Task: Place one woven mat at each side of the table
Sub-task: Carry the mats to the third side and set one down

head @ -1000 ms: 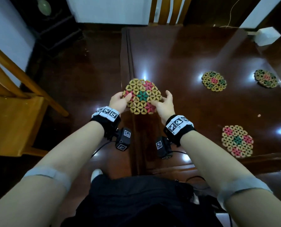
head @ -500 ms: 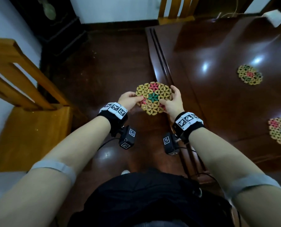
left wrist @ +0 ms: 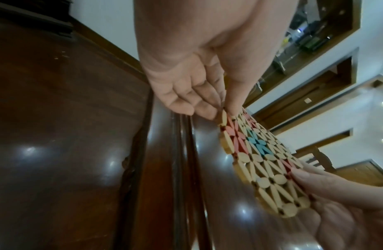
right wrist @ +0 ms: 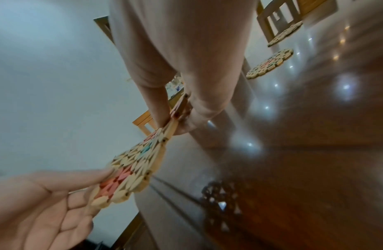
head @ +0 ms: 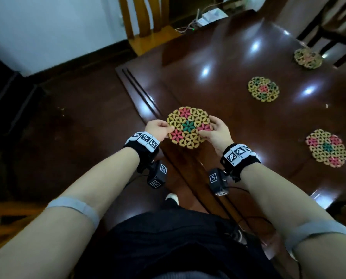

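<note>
A round woven mat [head: 188, 126] of yellow, pink and green petals hangs just above the left edge of the dark wooden table [head: 218, 63]. My left hand [head: 158, 128] pinches its left rim, thumb on top. My right hand [head: 214, 132] pinches the right rim. In the left wrist view the mat [left wrist: 263, 162] tilts above the table edge, with my left hand [left wrist: 218, 108] at its near rim. The right wrist view shows the mat [right wrist: 139, 162] edge-on between both hands, its shadow on the tabletop. Three more mats lie on the table: one near right [head: 327, 151], one in the middle [head: 263, 89], one far right [head: 308, 58].
A yellow wooden chair [head: 146, 23] stands at the table's far end, with a white box and cables [head: 210, 17] behind it. A dark chair [head: 335, 35] is at the far right. Another wooden chair [head: 7, 216] stands at my lower left on the dark floor.
My view has swung right, bringing more of the table and its mats into sight. Both hands keep hold of the mat, which now sits over the table's edge rather than the floor.
</note>
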